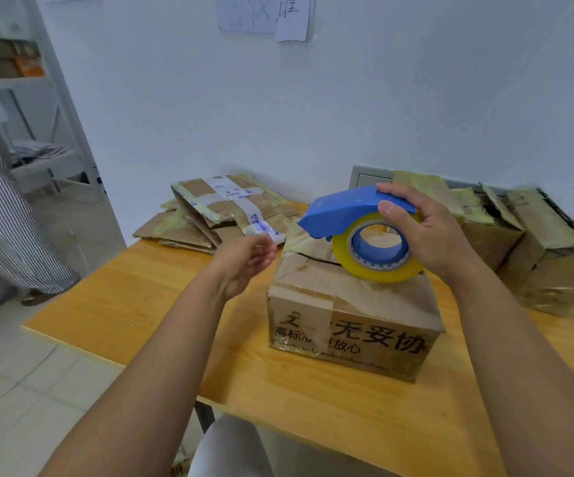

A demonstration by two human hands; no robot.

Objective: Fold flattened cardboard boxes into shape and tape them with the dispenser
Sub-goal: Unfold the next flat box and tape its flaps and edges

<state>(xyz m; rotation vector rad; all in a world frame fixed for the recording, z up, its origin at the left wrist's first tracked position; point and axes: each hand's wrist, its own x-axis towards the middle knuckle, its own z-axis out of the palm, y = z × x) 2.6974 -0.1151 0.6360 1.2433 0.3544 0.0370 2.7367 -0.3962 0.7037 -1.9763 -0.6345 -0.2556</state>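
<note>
Closest to you, the worktop (148, 315) carries a folded-up box (351, 315) with black printed characters on its front. It already stands in shape, and its top flaps look shut under old, wrinkled tape, with a dark slit along the seam near the far edge.

Your right hand (426, 232) is wrapped around the blue tape dispenser (344, 208), thumb on the roll side and fingers over the back of the housing. The yellow tape roll (378, 249) rests on or just above the box top, with the nose of the dispenser pointing left over the seam.

Your left hand (247, 259) hangs just beside the box's left top edge, fingers loosely curled and holding nothing; it is blurred, so you cannot tell more of its pose.

Judging by this, the folding of this box is done and the taping is what is left: no fresh strip can be made out across the seam.

Farther back on the left lies a pile of flattened boxes (216, 215), not yet folded. At the far right stand other boxes (550, 256) already in shape, their flaps looking rough and partly open. So several boxes appear to remain.
</note>
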